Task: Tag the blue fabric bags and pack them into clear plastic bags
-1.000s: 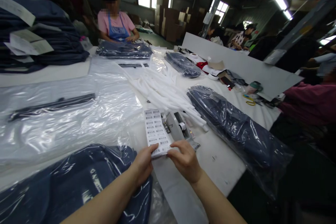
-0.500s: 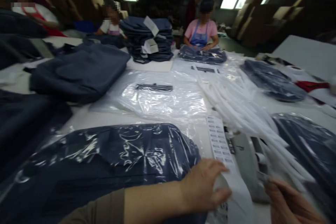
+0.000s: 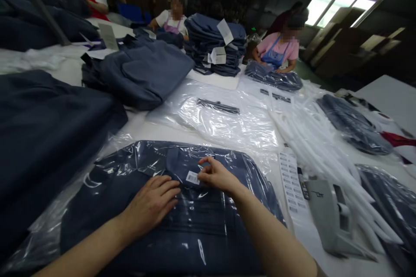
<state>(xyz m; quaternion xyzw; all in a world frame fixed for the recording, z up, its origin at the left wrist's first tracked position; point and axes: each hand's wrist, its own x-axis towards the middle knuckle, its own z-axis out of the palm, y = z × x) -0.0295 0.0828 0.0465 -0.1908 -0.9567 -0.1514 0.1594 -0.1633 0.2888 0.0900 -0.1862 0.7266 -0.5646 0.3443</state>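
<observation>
A dark blue fabric bag [image 3: 156, 233] lies flat in front of me inside a clear plastic wrapper. My left hand [image 3: 152, 203] rests palm down on the wrapper, fingers stretched out. Just to its right is a small white barcode sticker [image 3: 193, 177] against the wrapped bag. My right hand [image 3: 216, 175] pinches the sticker's right edge between thumb and finger. Right of the bag lie a sheet of barcode stickers [image 3: 288, 177] and a grey tape dispenser [image 3: 328, 212], both apart from my hands.
Flat clear plastic bags [image 3: 217, 121] lie beyond the wrapped bag. White strips [image 3: 312, 151] run along the right. More blue bags [image 3: 143, 73] lie at left, with a tall stack [image 3: 214, 39] behind. A co-worker in a blue apron [image 3: 274, 54] handles a wrapped bag across the table.
My left hand has moved from the sticker sheet onto the wrapped bag. My right hand has come from the tape dispenser to the bag with a barcode sticker. The view has turned left.
</observation>
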